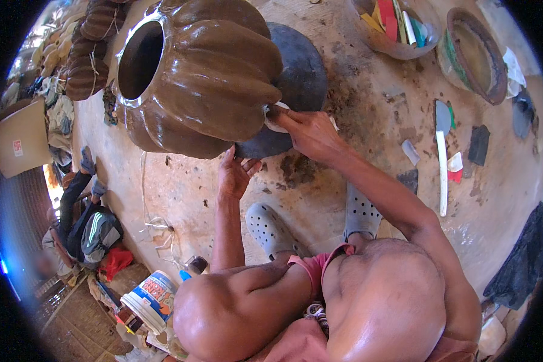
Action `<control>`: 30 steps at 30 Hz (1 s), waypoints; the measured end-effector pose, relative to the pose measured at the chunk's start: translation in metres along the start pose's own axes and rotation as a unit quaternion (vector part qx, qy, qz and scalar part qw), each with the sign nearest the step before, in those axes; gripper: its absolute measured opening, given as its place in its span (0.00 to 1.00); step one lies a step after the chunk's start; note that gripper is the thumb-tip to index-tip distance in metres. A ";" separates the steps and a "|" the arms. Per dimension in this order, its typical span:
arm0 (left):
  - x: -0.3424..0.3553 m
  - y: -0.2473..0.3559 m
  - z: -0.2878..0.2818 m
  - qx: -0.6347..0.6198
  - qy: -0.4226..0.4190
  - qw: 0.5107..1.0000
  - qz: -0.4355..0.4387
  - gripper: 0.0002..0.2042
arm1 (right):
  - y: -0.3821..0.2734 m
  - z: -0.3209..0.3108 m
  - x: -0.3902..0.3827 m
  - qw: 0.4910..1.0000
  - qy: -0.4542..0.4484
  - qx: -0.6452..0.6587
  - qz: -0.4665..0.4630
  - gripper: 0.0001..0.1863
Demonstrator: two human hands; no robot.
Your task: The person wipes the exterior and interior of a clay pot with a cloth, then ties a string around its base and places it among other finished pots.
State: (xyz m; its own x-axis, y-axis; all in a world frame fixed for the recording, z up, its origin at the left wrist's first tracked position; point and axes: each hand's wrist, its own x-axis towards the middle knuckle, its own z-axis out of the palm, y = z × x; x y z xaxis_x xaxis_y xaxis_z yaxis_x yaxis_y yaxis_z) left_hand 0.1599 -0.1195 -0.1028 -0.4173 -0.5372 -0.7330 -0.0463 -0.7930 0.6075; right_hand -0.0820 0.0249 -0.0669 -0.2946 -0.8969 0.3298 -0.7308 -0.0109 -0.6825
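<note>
A large ribbed clay pot (214, 78), brown and wet-looking, lies tilted with its round mouth facing left. It rests against a dark rounded stand (298, 66) that shows behind and beneath it. My right hand (312, 134) pinches a small whitish cloth or pad (276, 118) and presses it to the pot's right end. Below the pot, my left hand (235, 174) is palm up with its fingers apart. Its fingertips reach the pot's lower edge near the stand, and whether they bear weight I cannot tell.
At right lie a long white-handled blade (443, 157) and several scraps. A basin with colourful pieces (398, 48) and a green-rimmed bowl (478, 57) stand far right. A white bucket (152, 300) is near left; another person (81, 220) sits at far left.
</note>
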 end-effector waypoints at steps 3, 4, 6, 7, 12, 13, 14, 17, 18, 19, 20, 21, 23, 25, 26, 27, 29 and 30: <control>0.000 0.002 -0.005 0.020 -0.021 1.000 -0.001 0.27 | -0.005 -0.009 0.004 0.985 -0.125 -0.059 0.100 0.26; -0.001 0.000 -0.005 0.021 -0.016 1.000 -0.001 0.29 | -0.009 -0.019 0.004 0.986 -0.115 -0.053 0.110 0.27; -0.002 -0.007 -0.002 0.026 -0.037 0.999 -0.005 0.29 | -0.024 -0.051 -0.003 0.982 -0.120 -0.049 0.135 0.28; -0.004 -0.013 0.002 0.020 -0.037 0.999 -0.010 0.29 | -0.031 -0.070 -0.006 0.983 -0.090 -0.019 0.162 0.29; -0.011 -0.044 0.030 -0.052 -0.061 0.995 -0.061 0.27 | -0.080 -0.149 0.020 0.980 0.148 0.079 0.106 0.25; -0.011 -0.047 0.034 -0.074 -0.064 0.992 -0.082 0.27 | -0.093 -0.158 0.031 0.984 0.160 0.064 0.047 0.25; -0.011 -0.046 0.035 -0.074 -0.063 0.994 -0.058 0.28 | -0.107 -0.165 0.042 0.984 0.173 0.049 -0.013 0.26; -0.009 -0.035 0.029 -0.095 -0.045 0.994 -0.039 0.29 | -0.142 -0.164 0.072 0.984 0.130 0.010 -0.118 0.24; -0.008 -0.030 0.026 -0.101 -0.044 0.994 -0.023 0.29 | -0.149 -0.158 0.079 0.988 0.101 0.011 -0.119 0.26; -0.007 -0.025 0.022 -0.110 -0.027 0.993 -0.017 0.29 | -0.155 -0.151 0.085 0.985 0.097 -0.005 -0.144 0.28; -0.006 -0.021 0.019 -0.117 -0.005 0.993 -0.011 0.30 | -0.158 -0.142 0.088 0.988 0.077 -0.012 -0.136 0.30; -0.007 -0.019 0.016 -0.106 -0.050 0.993 0.026 0.29 | -0.159 -0.132 0.088 0.992 0.044 -0.032 -0.111 0.32; -0.007 -0.021 0.015 -0.098 -0.057 0.994 -0.005 0.28 | -0.152 -0.113 0.082 0.992 0.088 -0.035 -0.088 0.35; -0.009 -0.027 0.017 -0.106 -0.046 0.993 -0.033 0.26 | -0.132 -0.097 0.069 0.989 0.123 -0.017 -0.081 0.38; -0.010 -0.030 0.019 -0.100 -0.046 0.994 -0.020 0.25 | -0.117 -0.091 0.063 0.984 0.142 -0.003 -0.107 0.37; -0.011 -0.033 0.021 -0.099 -0.046 0.994 -0.021 0.25 | -0.100 -0.086 0.055 0.981 0.148 0.007 -0.123 0.36; -0.013 -0.036 0.024 -0.103 -0.051 0.993 -0.001 0.25 | -0.067 -0.074 0.038 0.984 0.122 0.022 -0.128 0.36; -0.013 -0.035 0.025 -0.099 -0.052 0.994 0.002 0.25 | -0.054 -0.066 0.028 0.989 0.090 0.028 -0.112 0.36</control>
State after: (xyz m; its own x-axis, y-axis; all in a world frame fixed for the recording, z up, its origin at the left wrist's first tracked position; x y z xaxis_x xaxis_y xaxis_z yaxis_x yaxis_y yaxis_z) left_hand 0.1444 -0.0770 -0.1070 -0.5087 -0.5159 -0.6892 0.1303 -0.8375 0.5307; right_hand -0.0913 0.0295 0.0221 -0.2381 -0.7755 0.5848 -0.7560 -0.2300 -0.6128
